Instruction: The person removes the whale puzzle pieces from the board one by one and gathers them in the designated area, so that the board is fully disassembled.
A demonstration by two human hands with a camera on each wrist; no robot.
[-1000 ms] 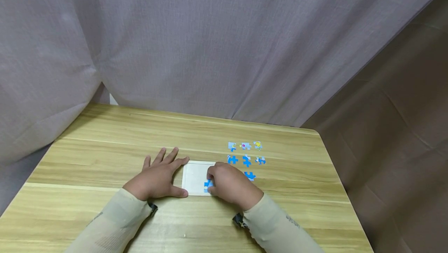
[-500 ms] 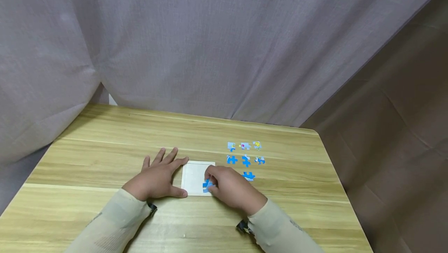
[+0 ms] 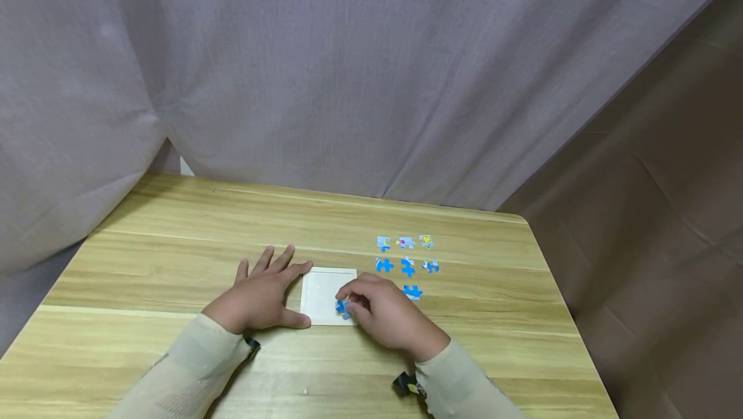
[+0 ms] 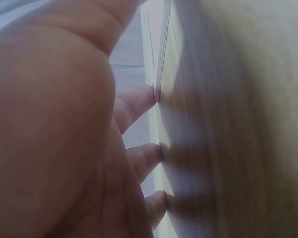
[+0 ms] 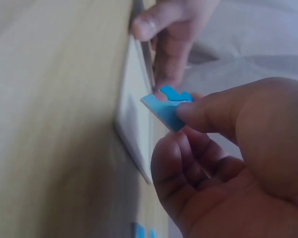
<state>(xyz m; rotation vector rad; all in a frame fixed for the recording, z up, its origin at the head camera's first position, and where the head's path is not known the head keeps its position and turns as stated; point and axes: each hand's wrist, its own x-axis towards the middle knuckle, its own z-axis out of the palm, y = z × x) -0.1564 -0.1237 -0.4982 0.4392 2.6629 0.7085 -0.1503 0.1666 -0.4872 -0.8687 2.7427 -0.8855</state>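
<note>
My right hand pinches a blue jigsaw puzzle piece between thumb and fingers, over the lower right part of a square white puzzle tray. In the right wrist view the piece is tilted and stands off the tray's surface; its lower edge is light blue and its far edge a deeper blue. My left hand lies spread at the tray's left side, with the thumb at the near left corner and the index fingertip at the far left corner. Its other fingertips touch the wooden table.
Several loose puzzle pieces lie in rows right of the tray: a yellow-patterned one, one with a pink spot, and mostly blue ones such as the nearest piece. A grey curtain hangs behind the table.
My right hand has drawn back slightly to the right, and the pinched piece has tilted and turned over the tray. The left hand and tray have stayed in place.
</note>
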